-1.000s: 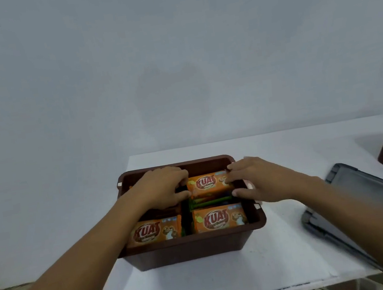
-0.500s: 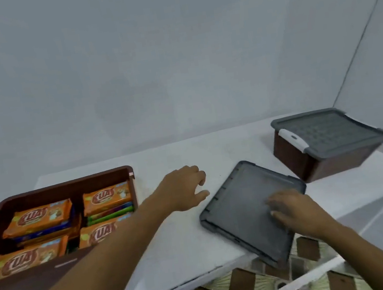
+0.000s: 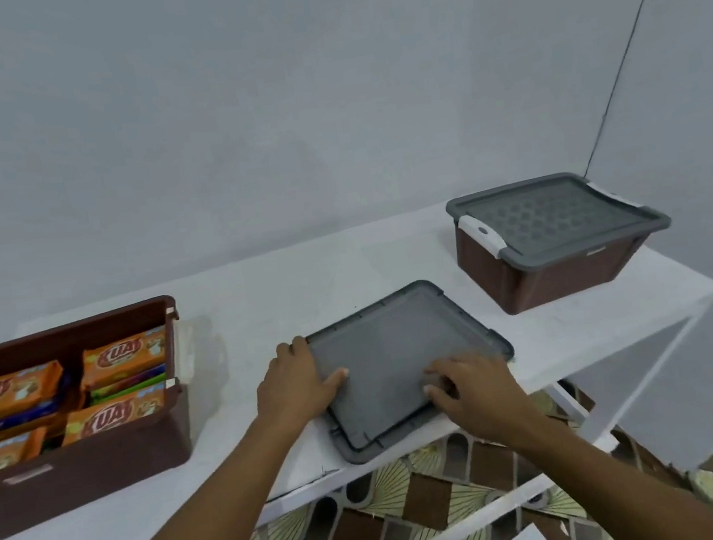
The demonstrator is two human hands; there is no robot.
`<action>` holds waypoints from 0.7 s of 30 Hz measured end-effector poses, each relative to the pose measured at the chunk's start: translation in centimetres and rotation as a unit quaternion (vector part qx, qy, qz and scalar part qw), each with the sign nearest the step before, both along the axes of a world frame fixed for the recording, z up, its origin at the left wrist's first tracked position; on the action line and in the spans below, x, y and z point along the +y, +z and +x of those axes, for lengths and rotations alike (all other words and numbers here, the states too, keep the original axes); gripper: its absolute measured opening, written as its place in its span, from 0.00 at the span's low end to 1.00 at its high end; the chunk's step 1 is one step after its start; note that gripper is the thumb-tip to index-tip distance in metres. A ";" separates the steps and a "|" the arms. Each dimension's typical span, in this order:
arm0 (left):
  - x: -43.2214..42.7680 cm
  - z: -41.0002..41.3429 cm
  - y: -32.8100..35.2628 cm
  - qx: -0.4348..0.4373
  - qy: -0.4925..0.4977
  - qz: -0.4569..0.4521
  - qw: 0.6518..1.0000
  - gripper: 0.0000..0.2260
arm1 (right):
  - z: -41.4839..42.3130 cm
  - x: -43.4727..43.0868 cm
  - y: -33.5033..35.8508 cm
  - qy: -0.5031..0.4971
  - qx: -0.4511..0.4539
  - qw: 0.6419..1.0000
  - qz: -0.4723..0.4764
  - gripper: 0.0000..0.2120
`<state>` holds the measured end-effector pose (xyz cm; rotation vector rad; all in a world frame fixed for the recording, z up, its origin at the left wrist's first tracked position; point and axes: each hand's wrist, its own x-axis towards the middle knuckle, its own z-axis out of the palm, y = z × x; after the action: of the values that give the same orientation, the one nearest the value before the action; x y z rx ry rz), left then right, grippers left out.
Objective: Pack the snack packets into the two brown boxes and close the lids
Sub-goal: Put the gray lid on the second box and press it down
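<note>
Grey rectangular plastic lid [image 3: 395,356] lies flat; left hand [image 3: 293,388] grips its left edge, right hand [image 3: 474,386] rests curled fingers on it, grip unclear.

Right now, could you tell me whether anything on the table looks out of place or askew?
Yes: the lid lies loose on the table, turned askew, and its near edge seems to overhang the front. The left box is open and holds packets; the right box is already lidded.

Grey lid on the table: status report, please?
Left hand grips grey lid at its left edge; right hand on near edge, grip unclear. Packed brown box open, far box lidded. Nothing between lid and box.
</note>
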<state>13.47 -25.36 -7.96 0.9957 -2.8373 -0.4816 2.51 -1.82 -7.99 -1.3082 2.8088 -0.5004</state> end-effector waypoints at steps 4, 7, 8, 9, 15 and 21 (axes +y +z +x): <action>0.2 0.8 -0.9 0.053 -0.013 0.073 0.996 0.36 | -2.2 -0.9 0.5 -0.036 -0.032 0.998 -0.047 0.15; -0.8 1.5 -0.7 0.096 -0.027 0.121 0.988 0.32 | -4.1 -0.6 0.3 -0.098 -0.037 0.994 0.034 0.23; -1.2 1.8 -0.6 0.108 -0.032 0.131 0.985 0.30 | -4.4 -0.5 0.3 -0.116 -0.055 0.990 0.051 0.25; -1.6 2.0 -0.6 0.120 -0.035 0.139 0.982 0.29 | -4.5 -0.5 0.3 -0.127 -0.073 0.988 0.057 0.27; -0.6 2.3 -0.3 0.053 0.061 0.042 0.996 0.23 | -4.0 -0.2 0.2 -0.156 -0.186 0.968 -0.058 0.36; 0.0 1.7 1.8 0.041 0.050 0.104 0.992 0.25 | -4.1 -0.3 2.2 -0.162 -0.217 0.950 -0.154 0.33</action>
<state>15.13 -25.37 -6.19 1.1159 -2.6908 -0.8011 -1.64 -2.15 -5.77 -0.6381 2.6325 -1.1200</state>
